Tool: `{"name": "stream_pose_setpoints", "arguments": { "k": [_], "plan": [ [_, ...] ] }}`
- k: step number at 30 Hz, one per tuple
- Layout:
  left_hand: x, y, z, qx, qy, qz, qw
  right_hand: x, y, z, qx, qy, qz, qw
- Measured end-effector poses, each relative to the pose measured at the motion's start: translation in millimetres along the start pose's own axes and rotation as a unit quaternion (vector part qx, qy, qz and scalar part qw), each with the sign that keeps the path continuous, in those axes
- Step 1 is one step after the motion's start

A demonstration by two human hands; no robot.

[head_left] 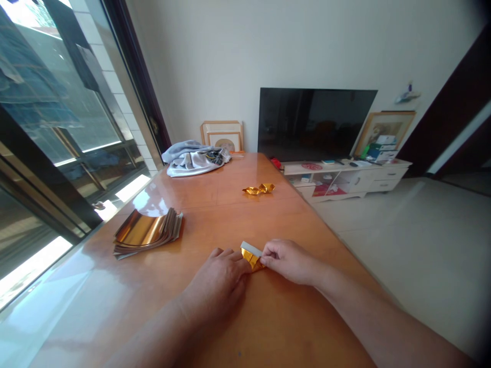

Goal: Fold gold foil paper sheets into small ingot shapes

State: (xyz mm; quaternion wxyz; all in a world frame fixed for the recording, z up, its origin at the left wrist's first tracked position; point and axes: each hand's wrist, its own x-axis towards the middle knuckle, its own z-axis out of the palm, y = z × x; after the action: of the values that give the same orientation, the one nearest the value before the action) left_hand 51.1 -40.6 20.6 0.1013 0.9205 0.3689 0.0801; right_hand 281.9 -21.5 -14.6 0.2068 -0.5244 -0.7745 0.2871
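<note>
A small piece of gold foil with a pale strip along its far edge lies on the wooden table between my hands. My left hand presses on its left side with the fingers close together. The fingertips of my right hand pinch its right edge. Farther off on the table sits a twisted gold foil piece. A curved stack of gold foil sheets rests to the left.
Grey cloth is heaped at the table's far end. Beyond the table stand a television and a white cabinet with boxes and framed pictures near it. A glass door is on the left.
</note>
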Motion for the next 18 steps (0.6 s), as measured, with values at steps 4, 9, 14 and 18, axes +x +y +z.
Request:
{"name": "stream_pose_setpoints", "arguments": {
  "k": [4,9,14,18],
  "plan": [
    [1,0,-0.6,0.01,-0.002,0.007,1.0,0,-2,2,0.011,0.008,0.019,1.0],
    [2,1,-0.9,0.035,-0.027,0.022,0.999,-3,-3,-2,0.041,0.005,0.026,0.999],
    [2,4,-0.3,0.051,-0.037,0.015,0.998,-8,-6,-16,0.075,-0.004,0.05,0.996],
    [3,6,0.1,0.051,-0.042,0.011,0.998,-10,-5,-23,0.06,-0.015,0.051,0.997]
  ]
}}
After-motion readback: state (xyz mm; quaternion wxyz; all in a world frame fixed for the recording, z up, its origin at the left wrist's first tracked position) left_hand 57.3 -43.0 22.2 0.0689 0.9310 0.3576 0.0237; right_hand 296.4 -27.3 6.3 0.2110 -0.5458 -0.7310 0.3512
